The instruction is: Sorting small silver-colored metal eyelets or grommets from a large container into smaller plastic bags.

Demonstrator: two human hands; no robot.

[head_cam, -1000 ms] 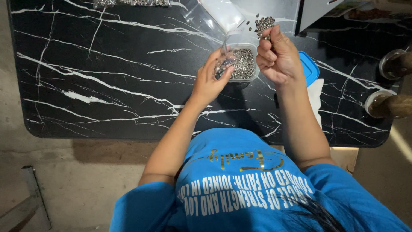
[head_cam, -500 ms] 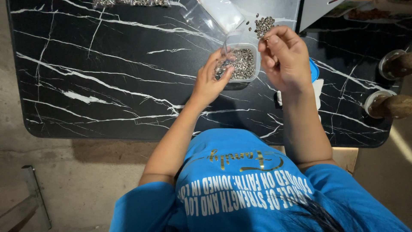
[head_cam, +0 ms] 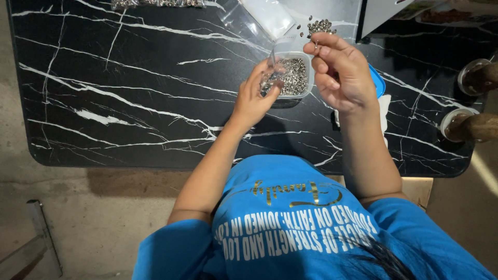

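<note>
On a black marble-patterned desk (head_cam: pixel 129 103) stands a clear plastic container (head_cam: pixel 296 78) full of small silvery metal pieces. The left hand (head_cam: pixel 254 96) pinches a small clear bag (head_cam: pixel 273 78) of the same pieces at the container's left edge. The right hand (head_cam: pixel 340 72), raised just right of the container, pinches a tiny piece between thumb and fingertips. A loose heap of pieces (head_cam: pixel 319 26) lies farther off, beside a clear plastic bag (head_cam: pixel 259 18).

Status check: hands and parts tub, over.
Left hand at the clear tub of small metal rings. Right hand raised, pinching something tiny. Loose ring pile behind.
</note>
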